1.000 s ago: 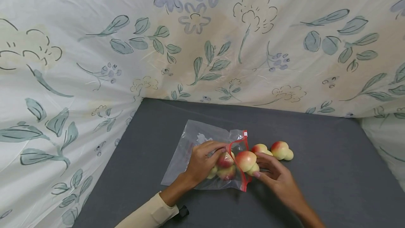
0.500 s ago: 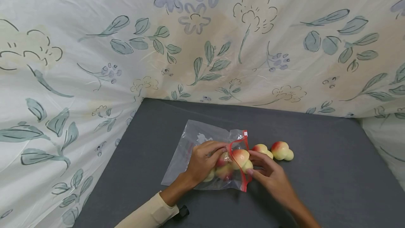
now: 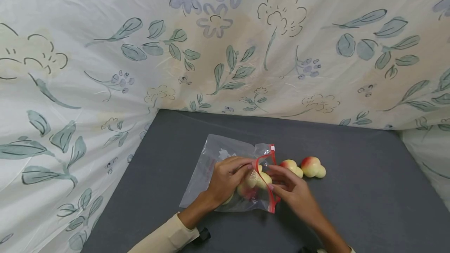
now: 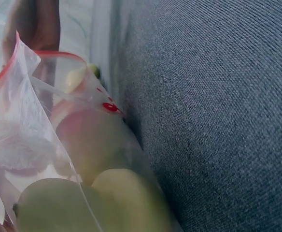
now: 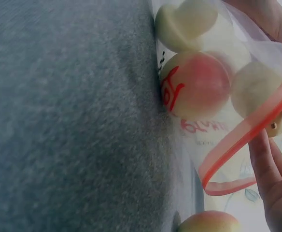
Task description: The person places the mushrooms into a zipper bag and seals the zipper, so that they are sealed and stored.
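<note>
The left hand [image 3: 225, 179] pinches the clear, crinkled plastic bag [image 3: 211, 151] by its glossy red-edged mouth; the right hand [image 3: 294, 193] grips a smooth, double-lobed pale fruit [image 3: 264, 180] between thumb and fingers at that opening; rounded fruits [image 5: 199, 87] bulge inside; two blushed, lobed fruits [image 3: 311, 166] lie just beyond on woven grey cloth [image 3: 369, 179].

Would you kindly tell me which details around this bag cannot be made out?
How many fruits are in the clear bag: head view, the left hand and glare hide some.
What the red print says in full: right wrist view, slanted and blurred.
The lowest fruit: right wrist view, mostly cut off by the bottom edge.
Whether the right hand grips fruit or only pushes: right wrist view, the right edge cuts the hand off.
</note>
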{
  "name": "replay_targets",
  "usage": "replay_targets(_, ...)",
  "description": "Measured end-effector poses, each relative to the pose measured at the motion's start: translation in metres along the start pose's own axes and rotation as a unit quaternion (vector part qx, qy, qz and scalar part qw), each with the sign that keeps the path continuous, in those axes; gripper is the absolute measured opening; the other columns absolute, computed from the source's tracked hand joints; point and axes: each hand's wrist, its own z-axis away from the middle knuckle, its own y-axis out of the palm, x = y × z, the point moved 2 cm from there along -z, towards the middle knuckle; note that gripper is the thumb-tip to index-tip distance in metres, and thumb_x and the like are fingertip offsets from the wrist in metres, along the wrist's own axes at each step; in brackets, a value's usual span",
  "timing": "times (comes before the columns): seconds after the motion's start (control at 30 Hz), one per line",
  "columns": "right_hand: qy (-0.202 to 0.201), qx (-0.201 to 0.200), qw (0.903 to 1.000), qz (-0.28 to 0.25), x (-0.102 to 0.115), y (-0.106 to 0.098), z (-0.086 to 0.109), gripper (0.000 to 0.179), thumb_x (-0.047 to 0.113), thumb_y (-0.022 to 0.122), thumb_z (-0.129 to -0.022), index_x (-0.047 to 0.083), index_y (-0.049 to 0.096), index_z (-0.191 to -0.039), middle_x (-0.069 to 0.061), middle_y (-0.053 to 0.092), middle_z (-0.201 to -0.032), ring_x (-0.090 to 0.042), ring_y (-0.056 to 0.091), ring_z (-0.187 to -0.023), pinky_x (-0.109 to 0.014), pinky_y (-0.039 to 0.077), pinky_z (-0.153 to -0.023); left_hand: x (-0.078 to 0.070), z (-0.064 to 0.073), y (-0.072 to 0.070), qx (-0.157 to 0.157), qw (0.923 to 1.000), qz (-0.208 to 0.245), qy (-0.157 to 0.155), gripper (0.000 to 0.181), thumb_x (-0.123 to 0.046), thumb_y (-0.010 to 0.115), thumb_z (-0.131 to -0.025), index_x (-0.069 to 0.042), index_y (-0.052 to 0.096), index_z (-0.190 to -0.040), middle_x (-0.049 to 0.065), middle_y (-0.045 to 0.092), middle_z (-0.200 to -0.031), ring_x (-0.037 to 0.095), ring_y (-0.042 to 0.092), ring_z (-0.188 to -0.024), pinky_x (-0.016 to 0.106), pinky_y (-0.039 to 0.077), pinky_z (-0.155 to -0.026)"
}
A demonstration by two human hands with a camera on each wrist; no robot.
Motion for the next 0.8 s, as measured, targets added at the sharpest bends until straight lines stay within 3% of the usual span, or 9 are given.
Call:
replay_targets(0.13, -0.004, 0.003, 0.9998, -0.021, -0.0002, 0.0027, -0.0020, 0.047, -0.005, 0.072, -0.098, -0.006, 0.059, -0.142, -0.030, 0.064, -0.132, -0.008, 0.070, -0.114, -0.023, 0.060, -0.092, 0.0006, -0.0002, 0.0013, -0.005, 1.0000, 0.003, 0.007, 0.018, -0.002, 0.076, -0.097, -0.009, 0.081, -0.113, 0.004, 0.080, -0.103, 0.016, 0.075, -0.093, 0.023, 0.060, -0.081)
replay_targets(0.3, -0.004, 0.007, 0.9989, -0.046, -0.0010, 0.0040, -0.0010, 0.043, -0.007, 0.071, -0.097, -0.012, 0.059, -0.138, -0.030, 0.065, -0.132, -0.009, 0.071, -0.113, -0.024, 0.060, -0.090, 0.0008, -0.0011, 0.0017, -0.008, 0.9999, -0.002, 0.007, 0.017, -0.003, 0.076, -0.098, -0.010, 0.081, -0.112, 0.003, 0.080, -0.102, 0.015, 0.074, -0.093, 0.024, 0.060, -0.082)
replay_targets(0.57, -0.005, -0.014, 0.9995, -0.029, -0.0002, 0.0043, -0.0004, 0.033, -0.006, 0.074, -0.095, -0.009, 0.068, -0.128, -0.013, 0.073, -0.117, -0.010, 0.073, -0.103, -0.023, 0.061, -0.086, -0.0004, -0.0010, 0.0018, -0.006, 1.0000, 0.001, 0.006, 0.018, -0.003, 0.075, -0.098, -0.009, 0.081, -0.114, 0.003, 0.080, -0.103, 0.015, 0.075, -0.094, 0.024, 0.060, -0.083)
replay_targets(0.8, -0.008, 0.019, 0.9987, -0.045, 0.0031, 0.0054, 0.0005, 0.029, -0.006, 0.072, -0.097, -0.007, 0.069, -0.126, -0.007, 0.077, -0.114, -0.012, 0.075, -0.104, -0.025, 0.062, -0.075, -0.0013, -0.0035, 0.0006, -0.012, 0.9997, -0.004, 0.018, 0.018, 0.000, 0.075, -0.097, -0.008, 0.081, -0.112, 0.005, 0.080, -0.101, 0.016, 0.075, -0.092, 0.024, 0.060, -0.082)
